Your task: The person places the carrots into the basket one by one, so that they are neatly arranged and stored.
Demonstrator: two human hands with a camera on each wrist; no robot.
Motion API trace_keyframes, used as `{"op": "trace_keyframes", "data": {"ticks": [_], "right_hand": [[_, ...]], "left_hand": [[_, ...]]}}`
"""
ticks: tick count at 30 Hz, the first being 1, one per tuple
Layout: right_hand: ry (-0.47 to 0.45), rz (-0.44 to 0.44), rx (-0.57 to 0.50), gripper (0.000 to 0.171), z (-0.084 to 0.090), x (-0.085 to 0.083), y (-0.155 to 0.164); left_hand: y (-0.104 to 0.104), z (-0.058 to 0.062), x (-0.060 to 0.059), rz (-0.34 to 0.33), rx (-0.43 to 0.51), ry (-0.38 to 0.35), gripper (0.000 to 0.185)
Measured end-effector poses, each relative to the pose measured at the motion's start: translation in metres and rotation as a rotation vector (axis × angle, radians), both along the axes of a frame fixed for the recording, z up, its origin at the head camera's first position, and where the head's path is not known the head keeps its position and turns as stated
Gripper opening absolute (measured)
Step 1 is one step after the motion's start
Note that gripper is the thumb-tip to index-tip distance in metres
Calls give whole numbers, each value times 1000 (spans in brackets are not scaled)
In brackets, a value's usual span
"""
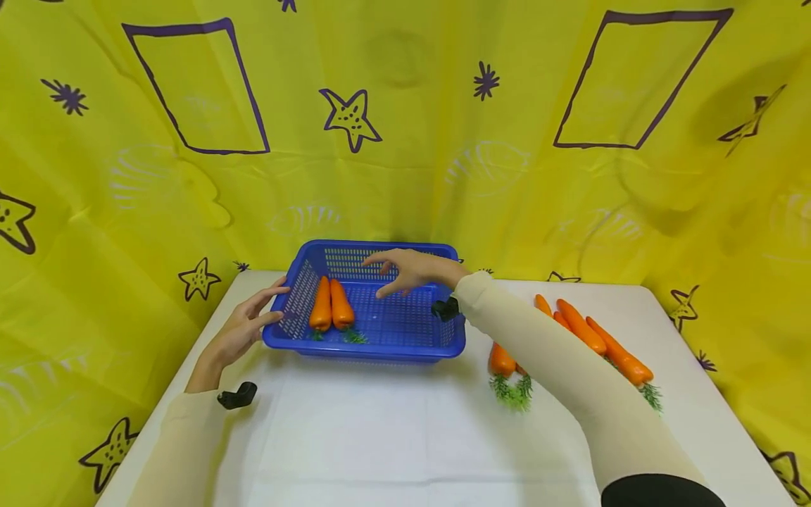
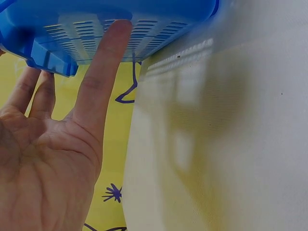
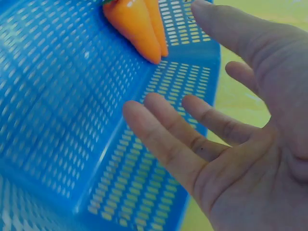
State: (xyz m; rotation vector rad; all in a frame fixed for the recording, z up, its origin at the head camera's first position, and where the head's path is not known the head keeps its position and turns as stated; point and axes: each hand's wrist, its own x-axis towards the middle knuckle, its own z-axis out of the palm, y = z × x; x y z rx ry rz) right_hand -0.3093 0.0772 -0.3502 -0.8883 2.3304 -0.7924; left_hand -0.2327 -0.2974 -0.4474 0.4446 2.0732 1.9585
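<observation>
A blue plastic basket (image 1: 374, 350) with slotted walls stands on the white table. Two orange carrots (image 1: 321, 306) with green tops lie side by side at its left end; they show at the top of the right wrist view (image 3: 132, 24). My left hand (image 1: 237, 331) is at the basket's left rim, fingers extended and touching it. One straight finger (image 2: 98, 77) lies against the outer wall in the left wrist view. Over the basket's middle, my right hand (image 1: 408, 271) hovers with spread fingers and holds nothing; its palm (image 3: 260, 178) faces the camera.
Several more carrots (image 1: 624, 355) lie on the right of the table (image 1: 355, 436). Another carrot (image 1: 502, 360) with a green top lies right of the basket, partly hidden by my right sleeve (image 1: 557, 373). A yellow patterned curtain (image 1: 405, 190) encloses the back and sides.
</observation>
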Motion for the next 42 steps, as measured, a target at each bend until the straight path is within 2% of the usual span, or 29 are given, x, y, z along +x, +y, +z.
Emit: {"op": "trace_keyframes", "data": {"ticks": [8, 13, 21, 33, 42], "right_hand": [[203, 0, -50, 69, 16, 22, 42], [278, -12, -110, 65, 22, 36, 73], [309, -118, -146, 62, 25, 60, 133], [297, -302, -129, 64, 16, 104, 225], [341, -362, -146, 64, 6, 127, 274]], "left_hand": [[-3, -1, 1, -1, 19, -4, 51], [-3, -1, 1, -5, 16, 8, 50], [-2, -1, 1, -4, 6, 6, 51], [-1, -1, 2, -3, -2, -1, 51], [1, 0, 1, -9, -9, 3, 51]]}}
